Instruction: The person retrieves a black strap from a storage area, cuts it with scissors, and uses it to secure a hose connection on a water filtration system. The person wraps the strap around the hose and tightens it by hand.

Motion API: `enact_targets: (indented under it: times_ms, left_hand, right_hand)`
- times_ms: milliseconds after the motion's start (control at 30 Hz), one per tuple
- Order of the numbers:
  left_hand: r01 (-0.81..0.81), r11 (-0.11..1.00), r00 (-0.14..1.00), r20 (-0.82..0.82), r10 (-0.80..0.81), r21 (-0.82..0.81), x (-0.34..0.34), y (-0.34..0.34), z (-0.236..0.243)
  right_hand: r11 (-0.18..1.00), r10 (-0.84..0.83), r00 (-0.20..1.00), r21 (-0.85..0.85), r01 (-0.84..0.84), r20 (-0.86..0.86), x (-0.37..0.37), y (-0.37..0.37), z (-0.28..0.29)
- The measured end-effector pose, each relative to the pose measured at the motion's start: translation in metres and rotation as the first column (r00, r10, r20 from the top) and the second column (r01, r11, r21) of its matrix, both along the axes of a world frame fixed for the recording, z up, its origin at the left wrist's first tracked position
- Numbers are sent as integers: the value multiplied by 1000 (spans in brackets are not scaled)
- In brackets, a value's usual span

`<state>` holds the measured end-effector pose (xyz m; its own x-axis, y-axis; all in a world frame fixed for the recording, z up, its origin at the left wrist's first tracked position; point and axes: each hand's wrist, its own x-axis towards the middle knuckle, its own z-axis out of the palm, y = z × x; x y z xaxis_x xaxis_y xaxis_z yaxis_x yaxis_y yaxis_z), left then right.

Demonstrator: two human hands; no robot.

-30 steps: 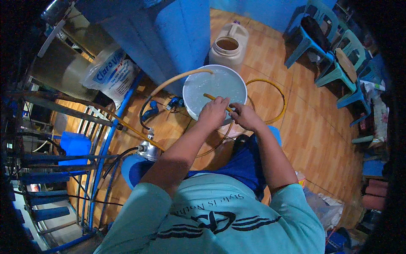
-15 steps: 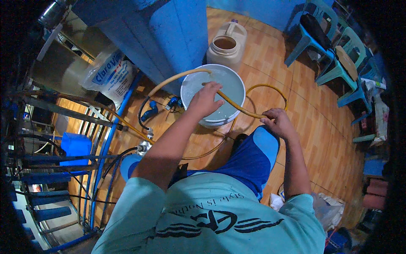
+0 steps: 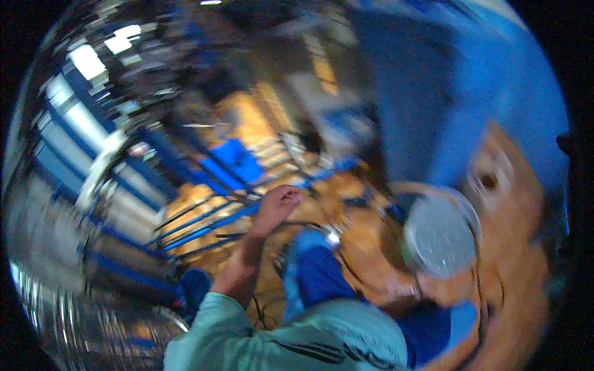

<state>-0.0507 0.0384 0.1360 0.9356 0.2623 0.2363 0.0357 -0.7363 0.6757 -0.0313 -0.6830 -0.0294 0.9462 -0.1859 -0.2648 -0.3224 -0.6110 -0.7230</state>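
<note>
1. One pale bucket (image 3: 468, 207) stands on the floor at the right of the view, well apart from the left hand; its contents look watery through the blur.
2. A dark hose (image 3: 479, 297) runs down beside its right edge; whether an end lies inside, I cannot tell.
3. The left hand (image 3: 281, 201) hangs out over the rails (image 3: 337, 169), fingers apparently curled. Blur hides any contact or anything held. The right hand is out of view, so its state cannot be told.
4. A shiny fitting (image 3: 333, 237) sits near the knee; a blue bin (image 3: 232, 164) lies beyond the rails.
5. The step in hand looks like a reach to the left, away from the bucket. Judging by that, the next move calls for clearance between fingers and rails.
</note>
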Motion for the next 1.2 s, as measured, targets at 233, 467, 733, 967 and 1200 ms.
enact_targets:
  times_ms: [233,467,733,967,1200]
  left_hand:
    - [-779,617,293,803,519,-115,-106,163,240]
    - [-932,361,191,819,541,-21,-107,310,348]
    - [-863,489,464,583,667,128,-71,403,423]
    - [-772,383,628,516,582,507,-78,444,455]
    - [-776,377,623,520,584,506,-64,427,452]
  right_hand:
    - [879,394,909,-345,-331,134,20,26,72]
    - [844,495,862,-296,-447,112,44,38,83]
    - [905,366,929,-255,-341,55,53,4,13]
    - [954,192,969,-203,-221,-153,-30,-39,2]
    - [835,347,933,-422,-353,-94,39,-5,34]
